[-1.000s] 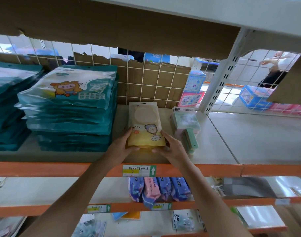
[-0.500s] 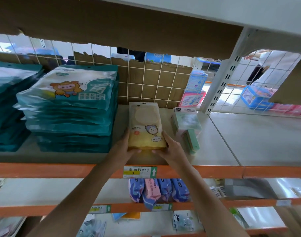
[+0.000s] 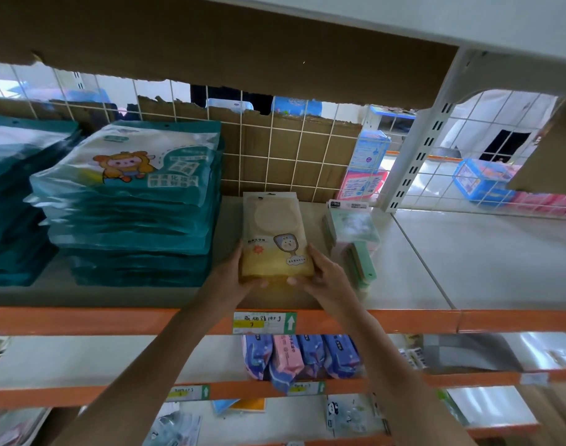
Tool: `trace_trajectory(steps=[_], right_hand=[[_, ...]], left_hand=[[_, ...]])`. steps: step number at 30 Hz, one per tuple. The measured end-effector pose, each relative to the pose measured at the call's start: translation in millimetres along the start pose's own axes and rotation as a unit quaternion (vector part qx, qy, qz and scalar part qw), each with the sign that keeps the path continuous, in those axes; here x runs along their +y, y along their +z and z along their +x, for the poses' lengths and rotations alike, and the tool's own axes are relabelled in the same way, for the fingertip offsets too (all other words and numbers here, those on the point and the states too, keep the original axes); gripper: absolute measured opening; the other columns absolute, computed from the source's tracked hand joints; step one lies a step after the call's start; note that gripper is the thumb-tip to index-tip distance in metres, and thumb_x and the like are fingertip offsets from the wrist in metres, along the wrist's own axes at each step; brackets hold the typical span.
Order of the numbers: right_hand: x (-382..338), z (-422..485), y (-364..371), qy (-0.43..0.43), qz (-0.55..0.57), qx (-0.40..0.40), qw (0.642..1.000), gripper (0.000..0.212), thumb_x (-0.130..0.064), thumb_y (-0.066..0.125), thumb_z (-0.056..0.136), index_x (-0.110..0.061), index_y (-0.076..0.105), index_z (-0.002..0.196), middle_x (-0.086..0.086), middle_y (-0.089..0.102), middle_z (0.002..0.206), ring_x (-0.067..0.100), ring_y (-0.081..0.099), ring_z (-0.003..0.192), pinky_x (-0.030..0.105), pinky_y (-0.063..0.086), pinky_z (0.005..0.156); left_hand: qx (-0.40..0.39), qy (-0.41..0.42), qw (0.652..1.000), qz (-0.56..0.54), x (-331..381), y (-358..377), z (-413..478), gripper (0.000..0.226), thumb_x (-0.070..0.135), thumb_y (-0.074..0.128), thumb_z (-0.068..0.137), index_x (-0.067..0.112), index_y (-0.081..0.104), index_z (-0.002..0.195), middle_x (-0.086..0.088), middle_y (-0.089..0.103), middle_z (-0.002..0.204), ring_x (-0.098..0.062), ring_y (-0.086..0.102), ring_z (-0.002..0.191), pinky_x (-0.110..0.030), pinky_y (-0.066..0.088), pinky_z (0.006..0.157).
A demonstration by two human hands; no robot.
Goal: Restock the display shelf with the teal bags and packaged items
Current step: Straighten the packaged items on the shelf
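**Desk:** How far along is the restock?

**Operator:** Well along on the left, I judge. Two tall stacks of teal bags (image 3: pixel 137 201) lie on the display shelf (image 3: pixel 468 259). I'm holding the yellow packets (image 3: pixel 275 239) between the nearer stack and the green packaged items (image 3: pixel 355 239), close to the front edge above the price tag (image 3: pixel 264 322). My left hand (image 3: pixel 233 278) grips the near left corner and my right hand (image 3: pixel 323 281) the near right, fingers curled round the sides. The packets appear to rest flat on the shelf.

**Desk:** What's left?

**Operator:** Squaring this pile and letting go. The bay to the right is bare board, so I expect more stock belongs there.

**Desk:** What are the materials like?

**Operator:** The teal bags are glossy, soft film pouches that slump at the edges. The yellow packets are flat rectangles with a clear front, a hang hole and a round pad showing through. The green items are narrow, and some stand on edge. The shelf is smooth and pale with an orange front rail. Behind it is a wire grid (image 3: pixel 275 149) backed with torn cardboard.
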State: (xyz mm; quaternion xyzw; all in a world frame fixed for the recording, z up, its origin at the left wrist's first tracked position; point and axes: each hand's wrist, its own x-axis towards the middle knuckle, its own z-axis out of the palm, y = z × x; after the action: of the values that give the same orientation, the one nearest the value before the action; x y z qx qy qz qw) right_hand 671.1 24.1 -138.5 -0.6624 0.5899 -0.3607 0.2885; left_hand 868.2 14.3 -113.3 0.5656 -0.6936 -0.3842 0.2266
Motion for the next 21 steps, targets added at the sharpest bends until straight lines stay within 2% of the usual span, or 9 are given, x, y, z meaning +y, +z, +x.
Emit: trace_trajectory(steps=[2, 3, 6, 8, 10, 13, 16, 19, 21], right_hand=[[-3, 2, -2, 0.015, 0.061, 0.002, 0.998, 0.04, -0.024, 0.064, 0.086, -0.016, 0.049, 0.122, -0.004, 0.063, 0.107, -0.004, 0.062, 0.091, 0.022, 0.053, 0.078], [-6, 5, -4, 0.024, 0.096, 0.014, 0.995, 0.041, -0.03, 0.062, 0.087, -0.014, 0.049, 0.122, -0.002, 0.064, 0.107, -0.003, 0.062, 0.093, 0.022, 0.052, 0.079], [-14, 20, -9, 0.049, 0.132, 0.03, 0.99, 0.087, -0.062, 0.06, 0.075, -0.009, 0.036, 0.14, 0.01, 0.059, 0.124, 0.017, 0.058, 0.113, 0.037, 0.05, 0.093], [-18, 35, -11, 0.086, 0.147, 0.006, 0.985, 0.086, -0.051, 0.064, 0.079, -0.01, 0.028, 0.145, 0.002, 0.052, 0.13, 0.016, 0.054, 0.114, 0.039, 0.049, 0.094], [-19, 54, -10, 0.117, 0.135, -0.005, 0.984, 0.074, -0.036, 0.065, 0.085, -0.014, 0.028, 0.145, -0.004, 0.046, 0.132, 0.013, 0.049, 0.118, 0.039, 0.048, 0.096], [-15, 82, -6, 0.13, 0.083, -0.002, 0.988, 0.067, -0.038, 0.065, 0.084, -0.008, 0.037, 0.138, 0.009, 0.054, 0.13, 0.024, 0.055, 0.115, 0.037, 0.051, 0.087], [-15, 103, -8, 0.149, 0.082, 0.009, 0.985, 0.069, -0.033, 0.064, 0.086, -0.008, 0.032, 0.142, 0.011, 0.05, 0.133, 0.027, 0.051, 0.121, 0.029, 0.045, 0.086], [-14, 118, -13, 0.161, 0.081, 0.024, 0.983, 0.073, -0.026, 0.063, 0.088, -0.007, 0.023, 0.146, 0.013, 0.045, 0.138, 0.027, 0.045, 0.125, 0.025, 0.038, 0.085], [-10, 127, -14, 0.173, 0.074, 0.027, 0.982, 0.073, -0.027, 0.064, 0.087, -0.008, 0.024, 0.145, 0.012, 0.047, 0.135, 0.028, 0.049, 0.121, 0.026, 0.04, 0.083]], left_hand=[[-0.004, -0.032, 0.997, -0.07, 2, -5, 1, 0.095, 0.04, 0.066, 0.081, 0.026, 0.002, 0.149, -0.004, 0.027, 0.152, -0.025, 0.032, 0.136, -0.042, 0.03, 0.107], [0.006, -0.049, 0.994, -0.102, 4, -6, 3, 0.09, 0.045, 0.061, 0.082, 0.027, 0.004, 0.15, -0.003, 0.024, 0.154, -0.025, 0.03, 0.137, -0.043, 0.029, 0.108], [0.058, -0.085, 0.982, -0.157, 15, -10, 20, 0.073, 0.048, 0.05, 0.09, 0.027, 0.012, 0.149, -0.005, 0.025, 0.153, -0.027, 0.034, 0.135, -0.039, 0.031, 0.105], [0.079, -0.099, 0.97, -0.205, 24, -12, 33, 0.069, 0.04, 0.051, 0.093, 0.025, 0.014, 0.149, -0.003, 0.038, 0.145, -0.02, 0.054, 0.112, -0.03, 0.044, 0.086], [0.089, -0.104, 0.964, -0.228, 34, -14, 49, 0.063, 0.031, 0.051, 0.095, 0.025, 0.018, 0.148, 0.003, 0.046, 0.129, -0.009, 0.057, 0.081, -0.023, 0.046, 0.063], [0.106, -0.124, 0.962, -0.219, 43, -13, 76, 0.054, 0.027, 0.052, 0.093, 0.023, 0.03, 0.142, -0.006, 0.053, 0.126, -0.019, 0.058, 0.088, -0.032, 0.05, 0.068], [0.127, -0.149, 0.965, -0.174, 49, -9, 96, 0.051, 0.024, 0.052, 0.093, 0.017, 0.031, 0.14, -0.009, 0.05, 0.124, -0.018, 0.051, 0.087, -0.025, 0.04, 0.058], [0.14, -0.155, 0.964, -0.163, 54, -7, 115, 0.045, 0.023, 0.051, 0.094, 0.015, 0.037, 0.136, -0.004, 0.051, 0.116, -0.015, 0.049, 0.083, -0.025, 0.041, 0.064], [0.147, -0.18, 0.955, -0.182, 56, -8, 125, 0.044, 0.027, 0.053, 0.093, 0.015, 0.04, 0.134, -0.007, 0.053, 0.121, -0.018, 0.052, 0.09, -0.029, 0.043, 0.07]])
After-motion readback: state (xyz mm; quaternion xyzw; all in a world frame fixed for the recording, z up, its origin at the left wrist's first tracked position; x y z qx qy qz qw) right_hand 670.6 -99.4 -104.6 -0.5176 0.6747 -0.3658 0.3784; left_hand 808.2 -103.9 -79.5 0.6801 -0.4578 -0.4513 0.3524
